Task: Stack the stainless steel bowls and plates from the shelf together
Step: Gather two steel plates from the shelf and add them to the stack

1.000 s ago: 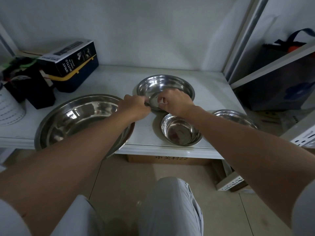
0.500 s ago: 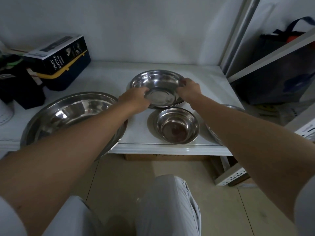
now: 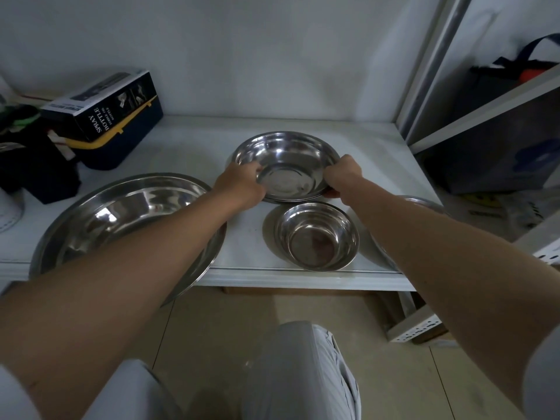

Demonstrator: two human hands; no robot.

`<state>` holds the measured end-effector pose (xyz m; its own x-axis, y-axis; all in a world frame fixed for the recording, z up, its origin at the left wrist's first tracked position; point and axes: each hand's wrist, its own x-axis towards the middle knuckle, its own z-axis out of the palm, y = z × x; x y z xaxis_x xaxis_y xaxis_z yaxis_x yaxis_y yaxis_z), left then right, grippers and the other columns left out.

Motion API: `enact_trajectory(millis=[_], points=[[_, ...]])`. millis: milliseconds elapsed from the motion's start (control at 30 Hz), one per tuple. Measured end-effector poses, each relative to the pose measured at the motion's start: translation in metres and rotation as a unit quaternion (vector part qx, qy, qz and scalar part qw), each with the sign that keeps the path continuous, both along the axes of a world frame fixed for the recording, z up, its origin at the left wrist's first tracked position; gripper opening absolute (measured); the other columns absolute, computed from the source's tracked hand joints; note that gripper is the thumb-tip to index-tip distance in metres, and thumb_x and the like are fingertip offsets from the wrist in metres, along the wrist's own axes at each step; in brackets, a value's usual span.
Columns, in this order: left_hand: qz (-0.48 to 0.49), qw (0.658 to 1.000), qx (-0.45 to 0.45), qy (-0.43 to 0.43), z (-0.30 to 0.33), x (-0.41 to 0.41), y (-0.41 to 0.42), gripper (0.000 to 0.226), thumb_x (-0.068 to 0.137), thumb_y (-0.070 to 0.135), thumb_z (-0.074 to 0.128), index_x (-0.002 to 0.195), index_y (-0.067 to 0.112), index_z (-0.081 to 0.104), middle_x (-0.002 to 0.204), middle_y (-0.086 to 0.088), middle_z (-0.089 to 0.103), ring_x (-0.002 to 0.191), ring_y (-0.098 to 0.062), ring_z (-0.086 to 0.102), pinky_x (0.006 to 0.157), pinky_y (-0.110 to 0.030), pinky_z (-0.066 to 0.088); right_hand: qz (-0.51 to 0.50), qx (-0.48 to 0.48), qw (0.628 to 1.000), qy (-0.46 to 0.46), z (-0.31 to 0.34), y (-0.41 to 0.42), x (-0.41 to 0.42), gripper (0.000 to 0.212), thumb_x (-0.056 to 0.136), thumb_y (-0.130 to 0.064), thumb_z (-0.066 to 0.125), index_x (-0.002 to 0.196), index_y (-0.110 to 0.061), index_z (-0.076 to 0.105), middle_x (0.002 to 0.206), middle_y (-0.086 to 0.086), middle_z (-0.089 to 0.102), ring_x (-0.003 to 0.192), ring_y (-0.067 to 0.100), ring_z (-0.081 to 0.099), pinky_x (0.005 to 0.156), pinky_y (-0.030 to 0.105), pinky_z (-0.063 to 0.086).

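A medium steel bowl (image 3: 286, 165) sits at the middle back of the white shelf (image 3: 248, 237); a second rim shows just under its front edge. My left hand (image 3: 239, 184) grips its left rim and my right hand (image 3: 341, 175) grips its right rim. In front of it stands a small steel bowl (image 3: 316, 237) near the shelf's front edge. A large steel basin (image 3: 127, 225) fills the front left, partly overhanging the edge and partly hidden by my left forearm. Behind my right forearm only the rim of another steel dish (image 3: 424, 203) shows.
A spray bottle box (image 3: 103, 107) lies on a dark blue box with a yellow latch (image 3: 118, 147) at the back left, beside black items (image 3: 33, 165). A metal upright (image 3: 430, 65) bounds the shelf on the right. My knees (image 3: 303, 374) are below the shelf.
My hands have moved apart from the bowl's front rim to its left and right sides. The camera has shifted slightly; the bowls have not visibly changed place.
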<state>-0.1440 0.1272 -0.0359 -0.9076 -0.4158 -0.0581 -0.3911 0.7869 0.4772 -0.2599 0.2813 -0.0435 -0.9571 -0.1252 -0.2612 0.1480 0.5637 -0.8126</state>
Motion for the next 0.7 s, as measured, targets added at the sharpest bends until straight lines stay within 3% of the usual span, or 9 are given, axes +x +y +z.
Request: enact_trajectory(millis=[167, 233, 333, 500, 700], points=[[0.011, 1.0, 0.016, 0.025, 0.002, 0.0, 0.004, 0.045, 0.087, 0.017, 0.054, 0.132, 0.009, 0.053, 0.128, -0.016, 0.057, 0.114, -0.033, 0.057, 0.085, -0.033, 0.046, -0.021, -0.028, 0.999, 0.004, 0.007, -0.001, 0.004, 0.008, 0.092, -0.002, 0.048, 0.099, -0.007, 0.047, 0.077, 0.011, 0.055, 0.064, 0.033, 0.069, 0.064, 0.044, 0.061], [0.023, 0.997, 0.004, 0.072, 0.009, 0.001, 0.003, 0.045, 0.088, 0.017, 0.054, 0.132, 0.007, 0.053, 0.125, -0.017, 0.06, 0.114, -0.035, 0.057, 0.087, -0.033, 0.044, -0.032, -0.051, 0.998, 0.02, 0.015, -0.003, 0.003, 0.013, 0.091, -0.001, 0.047, 0.104, -0.004, 0.05, 0.078, 0.013, 0.058, 0.068, 0.04, 0.071, 0.067, 0.048, 0.061], [0.045, 0.988, 0.002, 0.145, 0.021, 0.004, -0.003, 0.046, 0.089, 0.022, 0.053, 0.132, 0.007, 0.054, 0.117, -0.019, 0.063, 0.108, -0.037, 0.059, 0.089, -0.039, 0.05, -0.032, -0.084, 0.995, 0.053, 0.037, -0.01, 0.006, 0.024, 0.089, 0.001, 0.048, 0.112, -0.002, 0.055, 0.097, 0.019, 0.065, 0.07, 0.04, 0.071, 0.062, 0.046, 0.062], [0.136, 0.973, 0.029, 0.186, 0.053, 0.024, -0.03, 0.053, 0.085, 0.032, 0.051, 0.137, 0.021, 0.048, 0.125, -0.017, 0.056, 0.109, -0.034, 0.059, 0.092, -0.047, 0.052, 0.002, -0.1, 0.99, 0.103, 0.083, -0.033, 0.029, 0.018, 0.084, -0.002, 0.045, 0.1, -0.003, 0.054, 0.103, 0.02, 0.065, 0.065, 0.041, 0.071, 0.057, 0.046, 0.061], [0.204, 0.957, 0.011, 0.206, 0.086, 0.072, -0.074, 0.042, 0.088, 0.021, 0.048, 0.128, 0.013, 0.054, 0.125, -0.018, 0.059, 0.108, -0.035, 0.059, 0.078, -0.033, 0.042, 0.056, -0.108, 0.985, 0.12, 0.116, -0.067, 0.074, 0.014, 0.086, -0.004, 0.043, 0.097, -0.005, 0.051, 0.1, 0.018, 0.065, 0.065, 0.039, 0.071, 0.057, 0.045, 0.062]])
